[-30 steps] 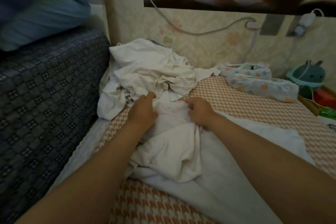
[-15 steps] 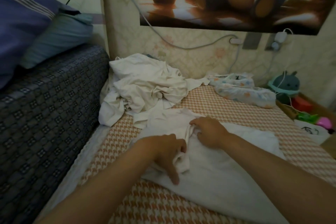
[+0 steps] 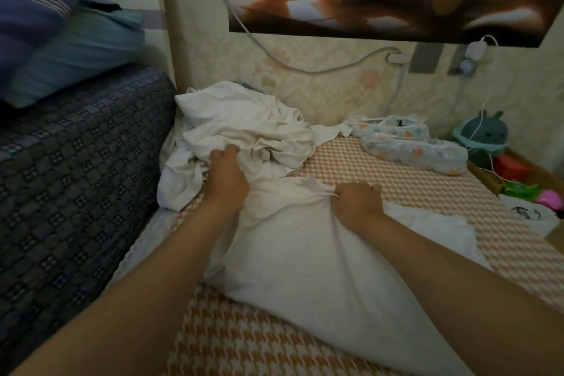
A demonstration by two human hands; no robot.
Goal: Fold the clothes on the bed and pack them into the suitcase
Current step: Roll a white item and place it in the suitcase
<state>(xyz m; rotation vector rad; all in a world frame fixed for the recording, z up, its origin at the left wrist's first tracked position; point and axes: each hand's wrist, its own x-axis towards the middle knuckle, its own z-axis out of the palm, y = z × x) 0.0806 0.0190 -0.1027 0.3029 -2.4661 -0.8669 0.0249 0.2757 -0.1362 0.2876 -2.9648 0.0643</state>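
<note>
At the far left, a blue striped pillow (image 3: 27, 9) and a teal pillow (image 3: 79, 52) are resting on a dark patterned cover (image 3: 76, 168) that is running along the edge of the bed. Just right of it, a crumpled pile of white clothes (image 3: 250, 128) is lying against the wall on the orange houndstooth sheet (image 3: 381, 171). The left hand (image 3: 227, 180) is reaching to the near edge of that pile, its fingertips curling down into the cloth and out of sight, so I cannot tell whether it is actually gripping anything. In front of the pile, a white garment (image 3: 305, 259) is spreading across the sheet toward the viewer, passing between and under both forearms. The right hand (image 3: 357, 201) is grasping this garment at its far edge, its fingers pinching a bunched ridge of fabric. Further right, a floral-print piece of clothing (image 3: 412, 146) is lying near the wall, apart from the white things. Beyond the bed's right edge, a teal plush toy (image 3: 485, 134) is sitting with a white cable trailing across it.
</note>
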